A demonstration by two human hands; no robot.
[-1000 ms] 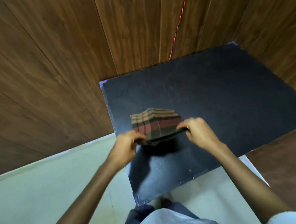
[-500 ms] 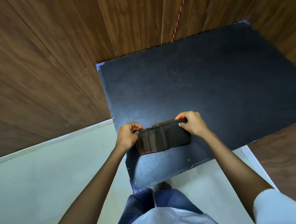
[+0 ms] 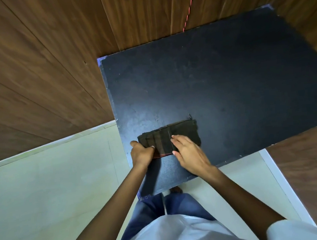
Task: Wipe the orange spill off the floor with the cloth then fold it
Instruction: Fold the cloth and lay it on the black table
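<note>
Folded cloth (image 3: 184,131) lies flat on the mat (image 3: 227,74) near its left edge; left hand (image 3: 141,154) curls round its left end, right hand (image 3: 190,155) rests on its middle, fingers straight

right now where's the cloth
Head view: the cloth lies folded on the black mat near its left edge; left hand grips its left end, right hand presses it.

One head-worn camera looks steeply down (wide-angle, so straight edges bow). It hangs near above the flat black rectangular board (image 3: 227,78) and the pale smooth floor (image 3: 44,189).
</note>
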